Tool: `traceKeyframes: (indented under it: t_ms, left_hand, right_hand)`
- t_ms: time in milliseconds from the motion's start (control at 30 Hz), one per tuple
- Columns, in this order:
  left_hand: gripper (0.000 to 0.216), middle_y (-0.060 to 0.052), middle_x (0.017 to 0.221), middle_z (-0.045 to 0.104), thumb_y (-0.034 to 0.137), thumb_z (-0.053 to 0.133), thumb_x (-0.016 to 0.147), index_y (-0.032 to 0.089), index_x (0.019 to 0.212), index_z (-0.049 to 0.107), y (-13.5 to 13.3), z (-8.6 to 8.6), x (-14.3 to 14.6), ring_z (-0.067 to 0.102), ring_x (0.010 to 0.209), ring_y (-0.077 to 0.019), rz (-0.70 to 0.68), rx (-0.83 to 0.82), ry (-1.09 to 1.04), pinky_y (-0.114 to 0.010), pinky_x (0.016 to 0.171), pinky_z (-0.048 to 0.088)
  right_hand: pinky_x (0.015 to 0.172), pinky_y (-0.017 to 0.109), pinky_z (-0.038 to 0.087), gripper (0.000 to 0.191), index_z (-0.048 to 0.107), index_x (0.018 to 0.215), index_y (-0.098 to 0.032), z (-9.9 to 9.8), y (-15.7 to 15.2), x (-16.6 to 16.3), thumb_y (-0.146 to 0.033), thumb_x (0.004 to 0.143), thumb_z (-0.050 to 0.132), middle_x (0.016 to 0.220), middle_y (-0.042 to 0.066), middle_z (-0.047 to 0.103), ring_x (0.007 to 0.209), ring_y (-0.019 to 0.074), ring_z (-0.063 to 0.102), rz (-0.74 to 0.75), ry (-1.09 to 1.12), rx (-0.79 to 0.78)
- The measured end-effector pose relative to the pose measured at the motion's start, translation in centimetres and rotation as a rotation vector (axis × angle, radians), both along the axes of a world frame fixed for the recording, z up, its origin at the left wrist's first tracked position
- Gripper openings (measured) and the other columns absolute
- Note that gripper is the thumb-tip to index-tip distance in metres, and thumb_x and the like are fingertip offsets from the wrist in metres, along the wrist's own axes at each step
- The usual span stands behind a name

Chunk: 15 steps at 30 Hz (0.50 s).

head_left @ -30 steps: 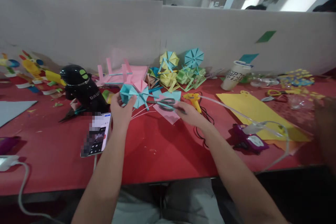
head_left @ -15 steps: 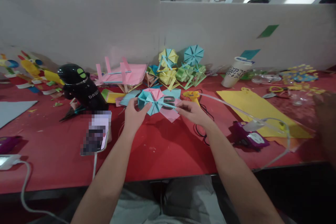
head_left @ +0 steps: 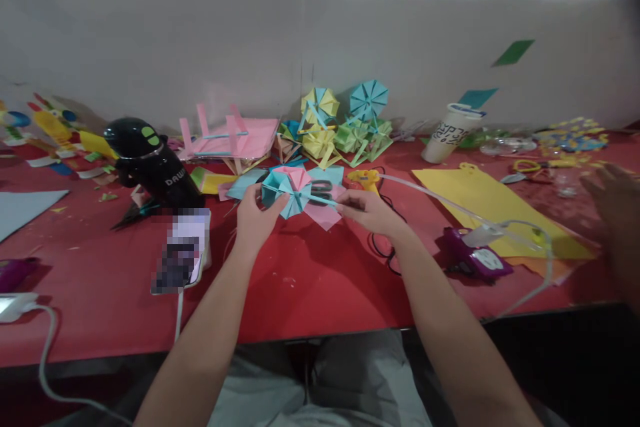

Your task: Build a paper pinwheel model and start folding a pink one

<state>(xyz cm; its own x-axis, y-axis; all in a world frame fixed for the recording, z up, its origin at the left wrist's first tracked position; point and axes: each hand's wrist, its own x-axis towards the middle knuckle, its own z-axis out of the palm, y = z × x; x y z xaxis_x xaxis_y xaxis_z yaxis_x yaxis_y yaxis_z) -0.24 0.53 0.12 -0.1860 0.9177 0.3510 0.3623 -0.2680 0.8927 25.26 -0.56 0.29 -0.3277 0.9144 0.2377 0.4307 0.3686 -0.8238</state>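
Between my hands is a folded paper umbrella (head_left: 296, 197), light blue with pink panels, held above the table. My left hand (head_left: 257, 213) grips its left edge, thumb on the front and fingers behind. At the right, my right hand (head_left: 365, 210) pinches a thin blue paper strip (head_left: 326, 201) that runs out from the umbrella's middle; I cannot tell whether the strip is attached there. Behind them lie scissors with dark handles (head_left: 321, 188) and a pink sheet of paper (head_left: 326, 217). A yellow glue gun (head_left: 365, 178) rests just beyond my right hand.
A black bottle (head_left: 160, 167) and a phone (head_left: 185, 250) with a cable are at the left. Finished paper umbrellas (head_left: 369, 100) stand by the partition. A paper cup (head_left: 447, 133), yellow sheets (head_left: 490, 213) and a purple power socket (head_left: 477, 260) are at the right, near another person's hand (head_left: 613, 203).
My hands and the paper umbrella hold nearly the same pose. The view has tilted slightly downward. At the far right, the other person's hand has moved into view with fingers showing.
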Motion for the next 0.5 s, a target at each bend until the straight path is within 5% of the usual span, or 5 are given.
traceKeyframes:
  t_ms: [500]
  left_hand:
    - [0.045,-0.008,0.101,0.068,0.044,0.075,0.068,0.018,0.1,0.06,-0.37,0.25,0.25,0.063,0.098,-0.0233,-0.014,-0.012,0.031,-0.038,0.087,0.049]
  right_hand:
    - [0.065,0.029,0.044,0.023,0.065,0.081,-0.017,-0.17,-0.04,0.11,-0.039,0.084,0.059,0.074,0.003,0.062,0.068,0.014,0.054,-0.009,-0.019,0.018]
